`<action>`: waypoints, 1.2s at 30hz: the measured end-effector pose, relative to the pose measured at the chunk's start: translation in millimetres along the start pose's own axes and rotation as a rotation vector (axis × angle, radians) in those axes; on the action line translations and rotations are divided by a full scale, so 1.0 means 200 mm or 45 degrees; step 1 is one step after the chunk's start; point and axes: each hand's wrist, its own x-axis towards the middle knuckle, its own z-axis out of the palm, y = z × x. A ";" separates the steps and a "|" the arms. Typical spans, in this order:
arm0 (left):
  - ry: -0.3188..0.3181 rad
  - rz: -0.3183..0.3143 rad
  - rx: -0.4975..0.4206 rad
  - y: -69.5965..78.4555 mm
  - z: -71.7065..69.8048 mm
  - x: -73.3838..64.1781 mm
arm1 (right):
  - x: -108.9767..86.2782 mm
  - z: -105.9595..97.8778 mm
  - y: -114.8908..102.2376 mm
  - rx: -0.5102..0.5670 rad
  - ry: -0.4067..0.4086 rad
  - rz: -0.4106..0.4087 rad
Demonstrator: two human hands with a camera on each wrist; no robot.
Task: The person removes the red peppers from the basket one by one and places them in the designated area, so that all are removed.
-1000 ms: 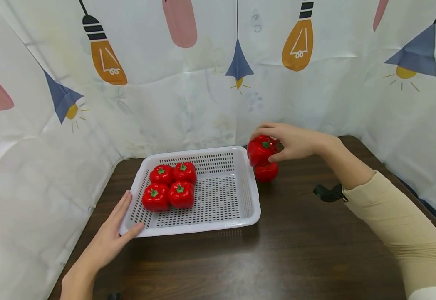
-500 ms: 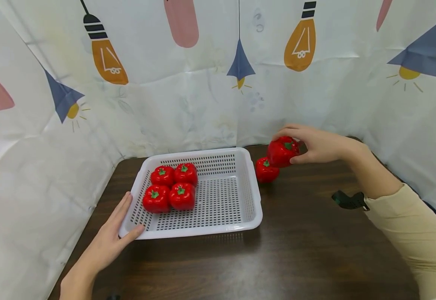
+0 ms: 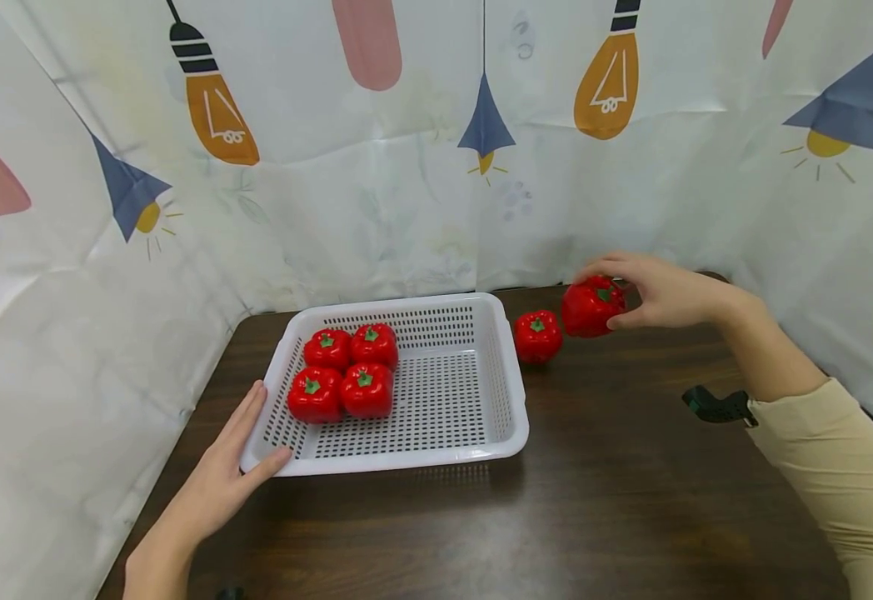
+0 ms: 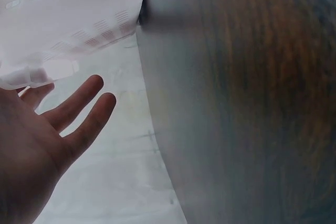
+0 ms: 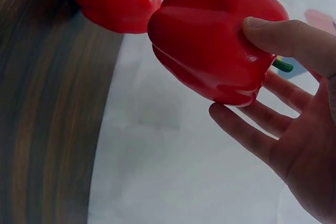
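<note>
My right hand [image 3: 657, 290] grips a red bell pepper [image 3: 590, 308] with a green stem at the back right. In the right wrist view, the thumb presses one side of this pepper [image 5: 215, 40] and fingertips support the other. Whether its bottom touches the table cannot be told. Just left of it, a second red bell pepper [image 3: 537, 337] stands on the table by the white basket [image 3: 436, 457]. My left hand [image 3: 215, 479] rests at the basket's front left corner, thumb on the rim. Two fingers [image 4: 89, 121] look straight in the left wrist view; others are partly hidden behind the basket.
Several red bell peppers [image 3: 366, 390] sit grouped in the basket's left half; its right half shows bare perforated floor. The dark wooden table [image 3: 594, 500] extends in front and to the right. A white patterned curtain [image 3: 406, 208] hangs along the back and sides.
My right hand has carried its pepper rightward from above the other pepper, which now shows fully. The left hand has stayed at the basket corner.
</note>
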 end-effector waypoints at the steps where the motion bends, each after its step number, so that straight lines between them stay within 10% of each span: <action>1: 0.000 0.000 -0.002 0.00 0.00 0.00 | 0.00 0.01 0.01 0.008 0.001 0.001; 36: 0.011 0.008 -0.022 0.00 0.00 -0.01 | 0.02 0.23 0.25 0.071 -0.128 0.246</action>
